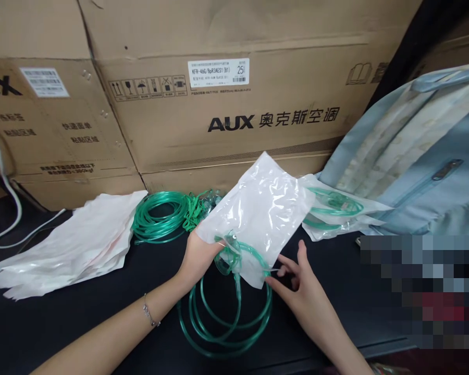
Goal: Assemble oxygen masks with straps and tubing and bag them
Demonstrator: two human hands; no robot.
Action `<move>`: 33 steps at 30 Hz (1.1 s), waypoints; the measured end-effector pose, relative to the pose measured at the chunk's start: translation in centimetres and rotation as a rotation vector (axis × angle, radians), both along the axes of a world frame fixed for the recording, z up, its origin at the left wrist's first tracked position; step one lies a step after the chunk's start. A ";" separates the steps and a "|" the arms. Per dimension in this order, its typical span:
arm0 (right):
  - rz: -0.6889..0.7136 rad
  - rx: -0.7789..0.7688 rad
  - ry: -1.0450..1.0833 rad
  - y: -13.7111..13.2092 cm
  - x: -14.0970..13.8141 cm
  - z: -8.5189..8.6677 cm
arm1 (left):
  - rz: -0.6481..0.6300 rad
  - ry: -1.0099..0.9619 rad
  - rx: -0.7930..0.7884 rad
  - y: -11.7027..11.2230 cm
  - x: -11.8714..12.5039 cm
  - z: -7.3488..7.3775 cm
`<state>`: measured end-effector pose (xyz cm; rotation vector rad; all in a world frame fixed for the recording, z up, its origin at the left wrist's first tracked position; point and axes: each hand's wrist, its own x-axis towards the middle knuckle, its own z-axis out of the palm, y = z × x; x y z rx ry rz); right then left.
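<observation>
My left hand [203, 258] is closed on a clear-fronted white pouch [263, 208], its thumb by a green-tinted oxygen mask [230, 255] at the pouch's lower end. From the mask, green tubing [219, 341] hangs in several loops below the pouch. My right hand [297, 276] has its thumb beside the tubing at the pouch's lower right corner. Its fingers pinch what looks like a thin white edge of the pouch, while one finger points up. Part of the mask is hidden behind my left thumb.
A stack of flat white pouches [82, 239] lies left on the black table [140, 328]. Coiled green tubing [160, 216] and green straps [195, 211] sit behind my left hand. Packed mask pouches [336, 208] lie right, by a light-blue backpack [426, 172]. Cardboard boxes [234, 140] stand behind.
</observation>
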<state>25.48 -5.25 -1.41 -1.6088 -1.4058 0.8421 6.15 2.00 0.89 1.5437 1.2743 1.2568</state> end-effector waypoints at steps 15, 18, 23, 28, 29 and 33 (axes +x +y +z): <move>0.231 -0.255 0.547 3.7 0.5 2.6 | -0.305 -0.187 -0.287 -1.2 -1.5 2.0; 0.183 -0.264 0.520 3.9 0.3 2.8 | -0.488 -0.236 -0.355 -1.6 -2.7 2.2; 0.319 -0.341 0.527 4.0 0.4 3.3 | -0.390 -0.197 -0.413 -1.7 -3.3 1.4; 0.598 -0.456 0.672 3.9 1.7 3.8 | -0.199 -0.148 -0.401 -1.5 -2.9 1.2; 0.603 -0.471 0.661 3.9 1.9 3.8 | -0.165 -0.134 -0.393 -1.5 -2.7 1.3; 0.541 -0.446 0.628 4.0 1.7 3.4 | -0.109 -0.113 -0.408 -1.7 -2.5 1.4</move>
